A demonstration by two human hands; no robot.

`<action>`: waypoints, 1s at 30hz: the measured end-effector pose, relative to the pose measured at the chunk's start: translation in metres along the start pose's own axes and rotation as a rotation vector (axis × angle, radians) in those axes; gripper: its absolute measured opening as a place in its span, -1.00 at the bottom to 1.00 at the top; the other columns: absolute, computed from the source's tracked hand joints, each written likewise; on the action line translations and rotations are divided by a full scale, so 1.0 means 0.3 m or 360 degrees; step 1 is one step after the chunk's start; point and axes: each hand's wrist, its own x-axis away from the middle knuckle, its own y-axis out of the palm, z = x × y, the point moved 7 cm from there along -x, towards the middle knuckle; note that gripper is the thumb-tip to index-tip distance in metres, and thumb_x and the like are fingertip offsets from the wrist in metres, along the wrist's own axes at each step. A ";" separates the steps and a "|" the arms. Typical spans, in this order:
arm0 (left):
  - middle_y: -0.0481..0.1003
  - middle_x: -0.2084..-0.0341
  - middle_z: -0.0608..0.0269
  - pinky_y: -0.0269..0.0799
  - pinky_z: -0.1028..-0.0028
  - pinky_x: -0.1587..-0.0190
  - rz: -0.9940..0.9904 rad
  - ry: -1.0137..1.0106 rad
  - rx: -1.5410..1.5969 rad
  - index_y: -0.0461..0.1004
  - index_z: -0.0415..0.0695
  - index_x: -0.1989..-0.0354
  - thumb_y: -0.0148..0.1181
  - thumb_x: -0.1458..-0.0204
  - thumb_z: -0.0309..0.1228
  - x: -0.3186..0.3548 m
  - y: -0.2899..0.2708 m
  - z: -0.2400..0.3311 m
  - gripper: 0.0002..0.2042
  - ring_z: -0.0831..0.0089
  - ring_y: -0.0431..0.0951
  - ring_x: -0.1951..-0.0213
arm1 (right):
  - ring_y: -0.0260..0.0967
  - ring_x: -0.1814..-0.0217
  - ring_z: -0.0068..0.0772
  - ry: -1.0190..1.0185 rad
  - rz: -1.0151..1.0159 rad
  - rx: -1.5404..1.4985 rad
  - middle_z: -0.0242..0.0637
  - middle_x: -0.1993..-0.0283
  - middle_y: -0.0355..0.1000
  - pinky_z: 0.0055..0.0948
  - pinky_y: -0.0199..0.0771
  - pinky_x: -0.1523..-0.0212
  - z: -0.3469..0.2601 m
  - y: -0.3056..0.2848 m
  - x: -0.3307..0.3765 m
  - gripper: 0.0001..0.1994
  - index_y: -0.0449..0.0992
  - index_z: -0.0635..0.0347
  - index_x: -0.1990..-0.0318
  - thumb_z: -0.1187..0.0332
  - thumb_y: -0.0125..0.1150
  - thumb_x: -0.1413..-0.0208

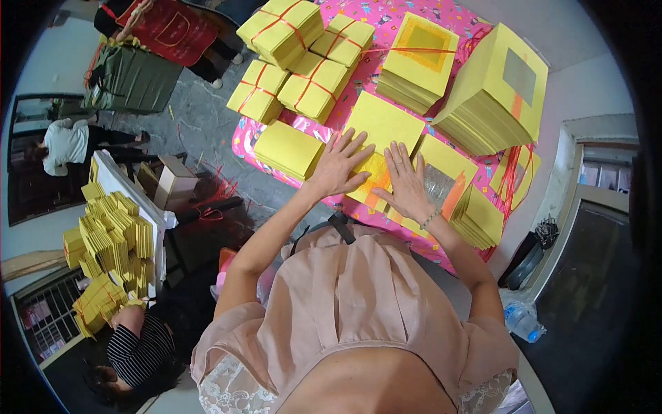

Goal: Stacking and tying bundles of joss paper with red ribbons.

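12 = straight ahead. Left hand (339, 165) and right hand (408, 185) both flat, fingers fanned, gripping nothing. Yellow paper sheet (387, 121) right under the fingers, long axis 1 to 7 o'clock, orange patch (373, 169) at its near end between the hands; depth underneath hidden. Hands about equally near: left over the 9 o'clock edge, right over the 3. Crowding it: low yellow stack (288, 148) at 9, silver-square stack (445, 179) at 3, seam under right palm. Farther: red-strapped bundles (317, 86) at 11, orange-framed stack (420, 52) at 12, tall stack (483, 90) at 2
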 end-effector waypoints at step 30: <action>-0.09 -0.42 0.01 -0.25 -0.02 -0.41 0.0069 -0.0159 0.0124 0.03 0.12 -0.42 0.00 -0.09 0.10 0.030 0.086 -0.047 -0.27 -0.02 -0.18 -0.44 | -0.45 -0.59 -0.08 -0.0193 -0.0042 -0.0187 -0.06 -0.54 -0.30 0.11 -0.49 -0.46 0.019 0.019 -0.042 -0.21 -0.17 0.24 -0.45 -0.07 -0.07 -0.25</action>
